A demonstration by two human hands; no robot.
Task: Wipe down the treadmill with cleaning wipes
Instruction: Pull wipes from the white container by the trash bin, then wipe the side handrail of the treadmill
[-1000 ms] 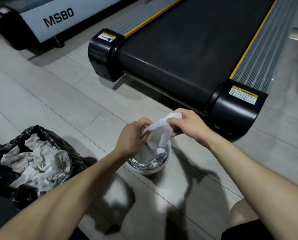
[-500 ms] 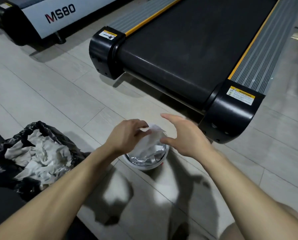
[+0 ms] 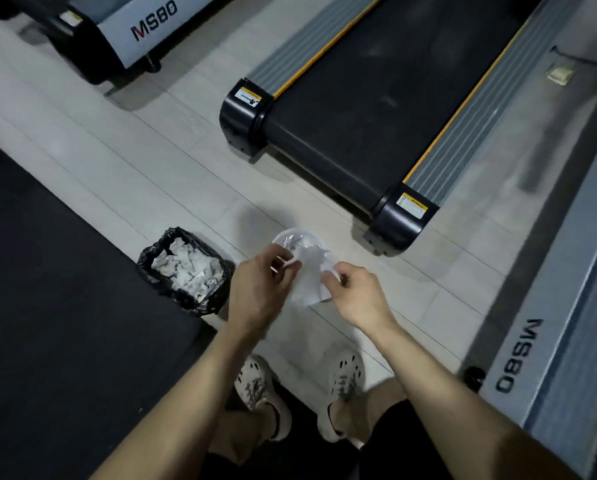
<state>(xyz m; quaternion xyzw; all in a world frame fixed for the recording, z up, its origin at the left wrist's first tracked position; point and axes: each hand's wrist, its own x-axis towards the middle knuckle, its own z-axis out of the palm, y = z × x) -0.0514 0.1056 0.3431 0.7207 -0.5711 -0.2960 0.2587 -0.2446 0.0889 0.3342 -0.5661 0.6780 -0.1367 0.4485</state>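
Fingers [image 3: 285,268] of the left hand [image 3: 259,292] are curled in and pinch one edge of a white wipe [image 3: 309,284]. The fingers [image 3: 335,277] of the right hand [image 3: 357,297] are curled the same way and pinch the opposite edge. The sheet hangs crumpled between the two hands, on the near side of the tub [image 3: 279,237] and overlapping its rim from this angle.

That round white tub stands open on the pale floor; its inside seems lined with crinkled silver foil, though blur hides the detail. Left of the tub sits a bin lined with a black bag [image 3: 172,233], filled close to the top with crumpled white used wipes [image 3: 186,271].

Beyond the tub lies the treadmill [image 3: 376,109], its dark belt running away between grey side rails edged in yellow; the black end cap [image 3: 399,226] on its right rail is the part nearest the tub. Nearer than the tub, two pale perforated shoes [image 3: 255,386] stand on the floor below the forearms. A black mat [image 3: 65,306] covers the floor left of the tub, past the bin
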